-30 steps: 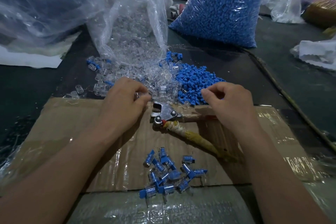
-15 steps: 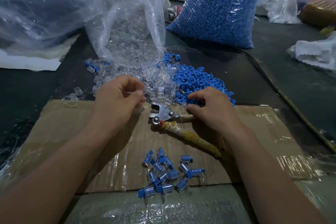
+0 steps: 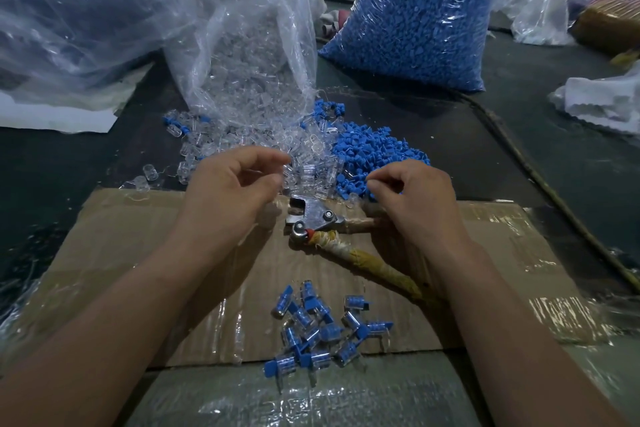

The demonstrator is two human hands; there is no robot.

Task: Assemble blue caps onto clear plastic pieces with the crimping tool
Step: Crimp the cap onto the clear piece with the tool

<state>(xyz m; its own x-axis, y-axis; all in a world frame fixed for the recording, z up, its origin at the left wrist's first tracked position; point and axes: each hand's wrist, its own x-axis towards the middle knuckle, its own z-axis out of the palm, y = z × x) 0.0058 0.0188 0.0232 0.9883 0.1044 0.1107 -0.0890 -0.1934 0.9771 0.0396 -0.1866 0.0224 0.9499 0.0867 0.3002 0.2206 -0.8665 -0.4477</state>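
Hovering mid-frame, left hand (image 3: 232, 194) fingers loosely apart by clear pieces (image 3: 311, 170); right hand (image 3: 419, 201) fingers pinched at blue caps (image 3: 377, 149), grip unclear.

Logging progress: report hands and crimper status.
Left hand over clear pieces, right hand over blue caps, grips unclear. Crimper flat on cardboard, ungripped. No obstruction seen.

One left hand (image 3: 228, 199), one right hand (image 3: 420, 199), one crimping tool (image 3: 317, 218)
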